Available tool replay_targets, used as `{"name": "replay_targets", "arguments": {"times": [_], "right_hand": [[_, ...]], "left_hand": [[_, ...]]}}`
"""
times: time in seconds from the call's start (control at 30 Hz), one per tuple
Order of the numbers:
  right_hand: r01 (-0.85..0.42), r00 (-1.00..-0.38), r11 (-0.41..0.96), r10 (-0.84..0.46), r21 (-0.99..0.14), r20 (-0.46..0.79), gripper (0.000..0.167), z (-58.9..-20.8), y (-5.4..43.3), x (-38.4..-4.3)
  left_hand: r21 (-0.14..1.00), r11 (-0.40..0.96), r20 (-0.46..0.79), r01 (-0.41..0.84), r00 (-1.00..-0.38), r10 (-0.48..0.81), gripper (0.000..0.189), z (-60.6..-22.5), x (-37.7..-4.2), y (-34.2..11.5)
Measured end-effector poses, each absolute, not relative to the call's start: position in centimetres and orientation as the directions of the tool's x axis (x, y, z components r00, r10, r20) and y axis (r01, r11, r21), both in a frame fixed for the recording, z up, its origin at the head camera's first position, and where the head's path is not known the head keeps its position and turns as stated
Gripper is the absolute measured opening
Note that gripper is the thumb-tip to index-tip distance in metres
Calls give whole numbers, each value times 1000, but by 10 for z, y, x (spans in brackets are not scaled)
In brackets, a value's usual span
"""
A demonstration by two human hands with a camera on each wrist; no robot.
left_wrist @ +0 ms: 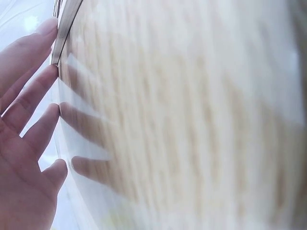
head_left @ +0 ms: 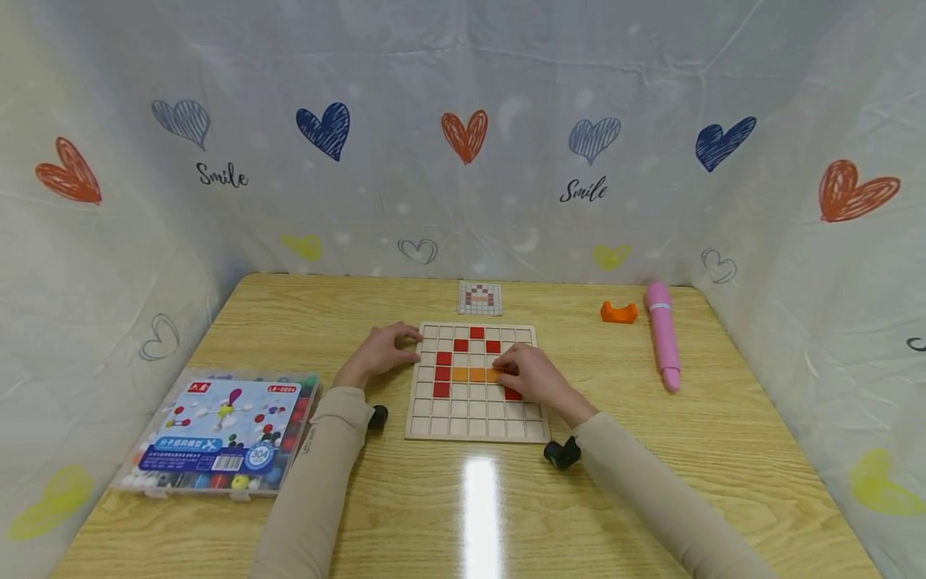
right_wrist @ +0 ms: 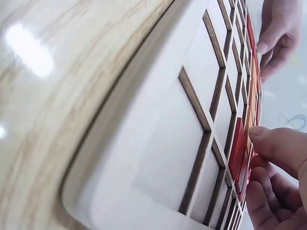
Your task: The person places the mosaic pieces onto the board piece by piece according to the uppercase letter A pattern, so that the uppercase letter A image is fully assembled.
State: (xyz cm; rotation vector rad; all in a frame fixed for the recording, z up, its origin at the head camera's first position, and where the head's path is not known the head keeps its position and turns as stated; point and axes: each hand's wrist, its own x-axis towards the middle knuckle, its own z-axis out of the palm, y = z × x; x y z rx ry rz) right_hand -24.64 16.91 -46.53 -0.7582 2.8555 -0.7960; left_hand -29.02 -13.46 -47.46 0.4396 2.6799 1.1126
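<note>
A pale wooden grid board (head_left: pixel 470 430) lies flat on the table, with several red tiles (head_left: pixel 443 374) and a row of orange tiles (head_left: pixel 477 375) set in its squares. Over the board's right half, my right hand (head_left: pixel 538 376) has thumb and forefinger at the right end of the orange row, pinching an orange tile (head_left: pixel 494 375). The right wrist view shows that thumb just beyond some red tiles (right_wrist: pixel 237 151). My left hand (head_left: pixel 379 351) is at the board's left edge, fingertips (left_wrist: pixel 48 26) against the rim and the lower fingers down at the tabletop.
A small pattern card (head_left: pixel 480 298) lies behind the board. To the left is a clear box of molecular model parts (head_left: pixel 217 434). At the back right are an orange cradle-shaped piece (head_left: pixel 618 312) and a pink pen-shaped thing (head_left: pixel 663 338). A heart-printed curtain (head_left: pixel 463 217) encloses the table.
</note>
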Motion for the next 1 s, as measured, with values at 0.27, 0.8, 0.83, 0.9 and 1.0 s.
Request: {"name": "replay_targets", "arguments": {"times": [0.27, 0.8, 0.83, 0.9, 1.0], "right_hand": [[-443, -872, 729, -485, -521, 64, 16, -468, 168, -247], [-423, -880, 730, -471, -536, 52, 16, -470, 166, -248], [-423, -881, 730, -471, -536, 53, 16, -470, 166, -248], [-423, -881, 730, -470, -537, 55, 16, -469, 166, -247], [-430, -878, 726, -474, -537, 62, 16, -469, 166, -247]], "left_hand": [[721, 667, -78, 188, -934, 348, 37, -474, -290, -134], [711, 667, -58, 224, -926, 373, 38, -474, -290, -135], [711, 667, -57, 225, -926, 373, 38, -474, -291, -135], [711, 667, -56, 224, -927, 370, 38, -476, -291, -136], [706, 670, -54, 227, -927, 371, 38, -476, -292, -137]]}}
